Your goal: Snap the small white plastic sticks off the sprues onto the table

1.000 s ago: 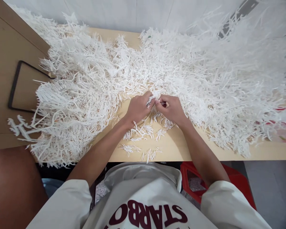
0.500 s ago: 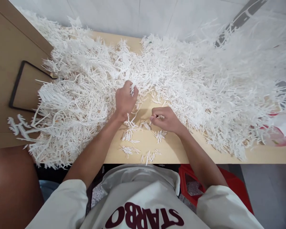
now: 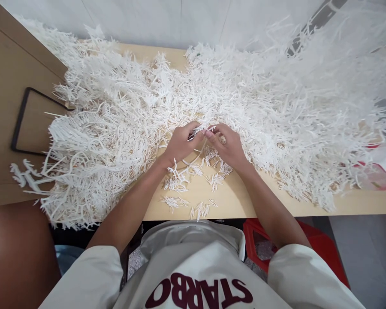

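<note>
My left hand (image 3: 182, 145) is closed on a branched white sprig (image 3: 198, 128) with many thin prongs, holding it just above the table (image 3: 234, 201). My right hand (image 3: 229, 146) meets it, thumb and fingertips pinched at the sprig's right end. The material looks like thin moulded plastic, though I cannot be sure. Below the hands lie small bunches of short loose white sticks (image 3: 174, 202) and a larger branched stem (image 3: 177, 174) by my left wrist. A big heap of similar white sprigs (image 3: 270, 107) spreads behind and to both sides of the hands.
On the left stands a brown board-like panel (image 3: 22, 56) with a black metal loop (image 3: 18, 120) beside it. A pink and clear plastic bag (image 3: 378, 174) lies at the right. A red stool (image 3: 321, 244) is below the table edge. Another person's bare limb (image 3: 17, 253) shows at lower left.
My left hand has come back from the heap with a white sprig. My right hand has moved up to meet it, and more short white sticks lie below the right hand.
</note>
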Motion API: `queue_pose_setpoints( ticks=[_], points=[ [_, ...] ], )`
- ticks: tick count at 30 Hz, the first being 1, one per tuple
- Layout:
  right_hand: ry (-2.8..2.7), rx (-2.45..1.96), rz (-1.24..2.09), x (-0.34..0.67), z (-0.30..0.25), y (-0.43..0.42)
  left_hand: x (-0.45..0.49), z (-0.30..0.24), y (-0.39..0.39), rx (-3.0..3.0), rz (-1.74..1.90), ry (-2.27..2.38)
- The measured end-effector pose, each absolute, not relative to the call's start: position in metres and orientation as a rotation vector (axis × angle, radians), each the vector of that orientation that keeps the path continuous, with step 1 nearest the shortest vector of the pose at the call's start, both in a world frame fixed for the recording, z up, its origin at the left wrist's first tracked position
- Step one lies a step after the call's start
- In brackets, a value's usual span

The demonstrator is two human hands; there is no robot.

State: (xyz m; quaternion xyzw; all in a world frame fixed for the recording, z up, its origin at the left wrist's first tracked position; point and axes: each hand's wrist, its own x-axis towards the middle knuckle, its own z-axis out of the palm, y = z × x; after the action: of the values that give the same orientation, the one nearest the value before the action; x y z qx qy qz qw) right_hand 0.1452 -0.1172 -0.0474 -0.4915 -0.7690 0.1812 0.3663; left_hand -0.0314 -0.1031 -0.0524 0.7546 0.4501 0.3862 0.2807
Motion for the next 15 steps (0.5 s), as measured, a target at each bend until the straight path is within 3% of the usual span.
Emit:
queue_pose_setpoints(
  ticks=[7,15],
  points=[
    [-2.046,-1.231,0.25,0.143,-0.046,-0.12,-0.03,-0.056,-0.108,2.29,0.912,1.247],
    [-2.087,-0.994,0.105,0.12,-0.035,-0.15,-0.043,-0.065,-0.085,1.784,1.155,1.386]
  ],
)
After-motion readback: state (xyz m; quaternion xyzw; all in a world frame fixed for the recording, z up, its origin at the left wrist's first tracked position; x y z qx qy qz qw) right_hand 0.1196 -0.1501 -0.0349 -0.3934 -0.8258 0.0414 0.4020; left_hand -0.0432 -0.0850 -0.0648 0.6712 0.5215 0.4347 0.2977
